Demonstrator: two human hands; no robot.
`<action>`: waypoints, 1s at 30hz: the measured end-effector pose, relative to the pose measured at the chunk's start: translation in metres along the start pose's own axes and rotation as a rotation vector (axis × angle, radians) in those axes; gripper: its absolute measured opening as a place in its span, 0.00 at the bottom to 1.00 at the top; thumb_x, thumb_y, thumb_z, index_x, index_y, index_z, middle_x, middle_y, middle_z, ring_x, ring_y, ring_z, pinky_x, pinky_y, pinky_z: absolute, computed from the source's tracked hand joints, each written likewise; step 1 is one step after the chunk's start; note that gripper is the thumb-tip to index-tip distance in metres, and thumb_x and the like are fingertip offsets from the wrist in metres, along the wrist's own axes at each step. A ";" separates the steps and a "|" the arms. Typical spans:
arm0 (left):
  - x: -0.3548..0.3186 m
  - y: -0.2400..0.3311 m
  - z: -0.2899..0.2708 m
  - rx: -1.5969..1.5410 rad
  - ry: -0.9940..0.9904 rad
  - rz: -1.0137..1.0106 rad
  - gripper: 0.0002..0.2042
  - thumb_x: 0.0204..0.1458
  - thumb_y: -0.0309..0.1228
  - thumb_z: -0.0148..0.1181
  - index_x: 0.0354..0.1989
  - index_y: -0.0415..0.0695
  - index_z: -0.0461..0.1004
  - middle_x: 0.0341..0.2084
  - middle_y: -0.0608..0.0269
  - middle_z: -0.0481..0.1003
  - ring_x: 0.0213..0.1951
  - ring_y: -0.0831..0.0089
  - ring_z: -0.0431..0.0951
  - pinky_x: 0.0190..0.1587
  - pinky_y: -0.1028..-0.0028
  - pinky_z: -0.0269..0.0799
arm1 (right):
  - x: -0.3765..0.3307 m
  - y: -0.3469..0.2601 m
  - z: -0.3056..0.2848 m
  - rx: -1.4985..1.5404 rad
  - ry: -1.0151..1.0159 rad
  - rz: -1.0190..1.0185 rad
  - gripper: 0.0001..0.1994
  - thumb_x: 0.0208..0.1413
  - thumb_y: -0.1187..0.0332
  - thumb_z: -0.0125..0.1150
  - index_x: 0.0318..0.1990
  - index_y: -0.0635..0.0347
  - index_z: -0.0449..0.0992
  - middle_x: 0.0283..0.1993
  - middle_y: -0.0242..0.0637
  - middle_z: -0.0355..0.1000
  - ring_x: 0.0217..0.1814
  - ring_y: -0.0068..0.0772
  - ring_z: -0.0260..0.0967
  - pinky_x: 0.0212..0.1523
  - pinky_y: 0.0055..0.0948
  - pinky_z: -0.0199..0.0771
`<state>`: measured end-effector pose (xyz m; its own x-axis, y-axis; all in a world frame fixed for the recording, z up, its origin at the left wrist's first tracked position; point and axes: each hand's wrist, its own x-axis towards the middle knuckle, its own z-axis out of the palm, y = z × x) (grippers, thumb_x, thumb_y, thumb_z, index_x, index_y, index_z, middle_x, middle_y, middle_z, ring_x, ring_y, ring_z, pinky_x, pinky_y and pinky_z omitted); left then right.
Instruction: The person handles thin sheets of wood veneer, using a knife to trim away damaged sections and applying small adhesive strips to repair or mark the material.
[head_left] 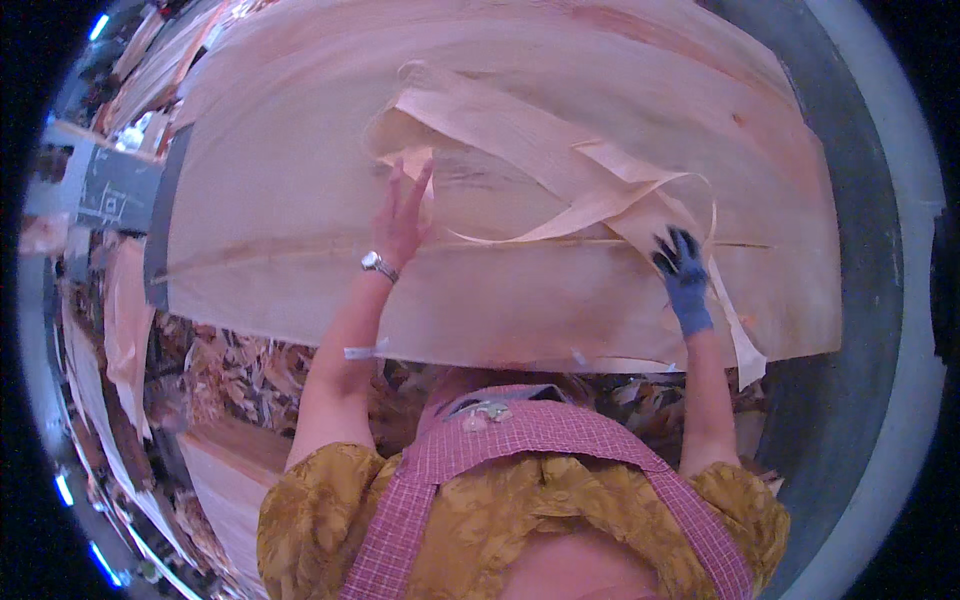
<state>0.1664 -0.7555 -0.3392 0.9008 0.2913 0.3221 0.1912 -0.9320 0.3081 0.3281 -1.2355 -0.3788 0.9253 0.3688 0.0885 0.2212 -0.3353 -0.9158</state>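
A wide sheet of pale wood veneer (480,300) lies flat in front of me, with a long split running across it. On it rests a loose, twisted strip of thin veneer (500,125), curled at its far left and looping down over the sheet's near right edge. My left hand (402,220), bare with a wristwatch (378,265), stretches its fingers apart at the strip's curled left end. Whether they touch the strip I cannot tell. In a blue glove with black fingertips, my right hand (682,272) lies with spread fingers over the strip's right part.
Torn veneer scraps (250,370) heap up below the sheet's near edge. At the left stands a grey metal machine part (125,190), with more veneer pieces (125,310) beside it. A grey floor (850,450) runs along the right.
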 end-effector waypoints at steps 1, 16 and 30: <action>0.018 -0.021 0.011 0.037 -0.083 0.047 0.39 0.43 0.28 0.68 0.67 0.58 0.58 0.66 0.49 0.54 0.57 0.50 0.69 0.50 0.59 0.73 | 0.034 -0.020 0.017 -0.815 -0.050 -0.362 0.29 0.54 0.67 0.62 0.64 0.59 0.62 0.66 0.43 0.60 0.60 0.50 0.67 0.56 0.41 0.71; 0.312 -0.126 -0.008 -0.110 0.070 0.117 0.18 0.50 0.32 0.62 0.51 0.47 0.75 0.38 0.52 0.80 0.39 0.58 0.81 0.41 0.65 0.76 | 0.150 -0.108 -0.040 -0.800 0.089 0.223 0.11 0.60 0.61 0.54 0.39 0.59 0.72 0.32 0.47 0.75 0.34 0.53 0.74 0.32 0.43 0.71; 0.401 -0.073 -0.004 -0.087 0.129 0.194 0.27 0.45 0.24 0.55 0.58 0.39 0.65 0.39 0.40 0.77 0.42 0.41 0.76 0.49 0.51 0.72 | 0.105 -0.097 0.158 -1.053 -0.231 -0.025 0.33 0.45 0.44 0.68 0.54 0.56 0.71 0.50 0.45 0.70 0.55 0.53 0.66 0.52 0.44 0.71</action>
<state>0.5119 -0.5701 -0.2292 0.8590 0.1392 0.4927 -0.0194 -0.9528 0.3031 0.3555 -1.0276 -0.3424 0.8608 0.5034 -0.0748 0.4950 -0.8623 -0.1071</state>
